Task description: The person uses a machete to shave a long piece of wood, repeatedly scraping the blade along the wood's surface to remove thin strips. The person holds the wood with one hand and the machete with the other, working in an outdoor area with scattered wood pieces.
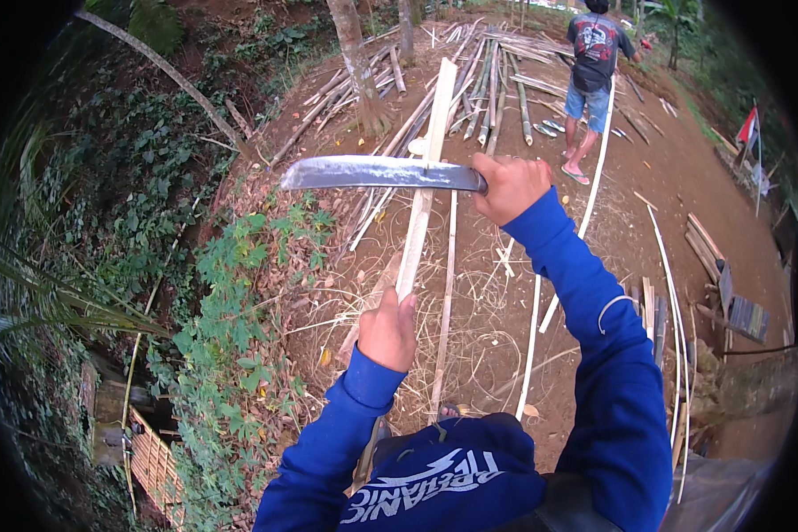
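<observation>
My left hand [387, 334] is closed around the near end of a pale split bamboo strip [416, 232], which points away from me and slightly to the right. In my right hand [512, 188] is the handle of a machete [363, 172]. Its long, worn blade lies crosswise over the strip, with the tip toward the left. Just beyond the blade, a small pale curl of shaving [418, 146] shows beside the strip. Most of the machete's handle is hidden by my fingers.
Thin bamboo shavings [488, 355] litter the brown dirt below my hands. Farther off lie several bamboo poles [483, 97] near a tree trunk [356, 66]. Another person [591, 62] stands at the far right beside a long pale strip. Green plants [248, 275] edge a slope on the left.
</observation>
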The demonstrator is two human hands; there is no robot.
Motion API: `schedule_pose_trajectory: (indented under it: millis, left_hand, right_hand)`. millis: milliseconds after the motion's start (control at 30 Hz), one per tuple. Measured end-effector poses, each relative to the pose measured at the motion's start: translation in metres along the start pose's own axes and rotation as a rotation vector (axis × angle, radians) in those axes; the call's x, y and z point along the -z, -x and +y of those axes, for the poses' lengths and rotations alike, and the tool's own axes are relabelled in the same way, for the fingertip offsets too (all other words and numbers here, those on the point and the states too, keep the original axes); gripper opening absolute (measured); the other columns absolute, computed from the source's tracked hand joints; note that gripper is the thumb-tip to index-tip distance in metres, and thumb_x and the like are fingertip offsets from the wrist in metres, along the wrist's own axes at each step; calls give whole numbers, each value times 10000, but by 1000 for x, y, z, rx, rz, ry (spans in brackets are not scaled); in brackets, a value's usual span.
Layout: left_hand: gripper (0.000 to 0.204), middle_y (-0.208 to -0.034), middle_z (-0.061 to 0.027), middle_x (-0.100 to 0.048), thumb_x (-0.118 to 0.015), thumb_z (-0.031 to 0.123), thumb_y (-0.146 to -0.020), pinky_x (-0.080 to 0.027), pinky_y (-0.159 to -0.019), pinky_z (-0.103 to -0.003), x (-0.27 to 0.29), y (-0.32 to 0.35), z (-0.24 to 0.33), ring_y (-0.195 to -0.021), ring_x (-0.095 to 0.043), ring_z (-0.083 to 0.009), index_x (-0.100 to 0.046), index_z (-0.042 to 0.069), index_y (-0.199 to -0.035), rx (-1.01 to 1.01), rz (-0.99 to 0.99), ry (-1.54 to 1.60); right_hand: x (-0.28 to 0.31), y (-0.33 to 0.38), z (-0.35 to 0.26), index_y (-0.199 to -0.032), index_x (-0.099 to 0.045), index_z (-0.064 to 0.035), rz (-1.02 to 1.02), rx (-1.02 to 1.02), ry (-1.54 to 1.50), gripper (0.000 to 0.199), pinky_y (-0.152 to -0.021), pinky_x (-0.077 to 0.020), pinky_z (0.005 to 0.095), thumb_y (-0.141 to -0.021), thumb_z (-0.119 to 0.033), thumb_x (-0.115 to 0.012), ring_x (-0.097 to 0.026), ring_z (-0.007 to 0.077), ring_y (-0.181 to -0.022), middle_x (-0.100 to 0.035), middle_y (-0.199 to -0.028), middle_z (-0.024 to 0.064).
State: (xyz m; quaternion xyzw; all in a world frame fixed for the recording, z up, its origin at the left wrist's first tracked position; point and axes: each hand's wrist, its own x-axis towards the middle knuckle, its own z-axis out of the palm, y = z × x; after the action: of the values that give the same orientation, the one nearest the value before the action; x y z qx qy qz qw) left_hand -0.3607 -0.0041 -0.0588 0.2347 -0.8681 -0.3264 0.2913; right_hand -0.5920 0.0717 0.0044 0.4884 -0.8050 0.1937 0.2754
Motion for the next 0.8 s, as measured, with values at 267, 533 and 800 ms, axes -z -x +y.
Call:
schedule_pose_trajectory:
  millis: [267, 533, 800]
  left_hand:
    - [204, -579, -171, -583, -515, 142, -965, -442, -478, -407, 4, 6, -3, -515, -610, -341, -518, -16, -835, -56, 17, -9]
    - [240, -546, -117, -565, -499, 173, -982, -436, -458, -348, 15, 4, -7, -464, -592, -236, -525, -8, -826, -42, 12, 35]
    - [231, -535, -56, -546, -502, 165, -981, -409, -437, -289, 16, -14, -14, -445, -534, -130, -550, -3, -829, -32, 15, 131]
  right_hand:
    - [6, -11, -1, -822, -584, -142, 59, 267, 70, 174, -531, -495, 487, -726, -264, -663, -662, 301, -585, -640, -659, 84]
    - [13, -16, -10, -875, -609, -152, 31, 333, 80, 191, -519, -503, 477, -755, -293, -659, -680, 280, -617, -629, -639, 73]
    - [31, -58, 11, -903, -586, -139, -2, 122, 198, 216, -550, -498, 500, -737, -245, -673, -664, 309, -634, -642, -681, 83]
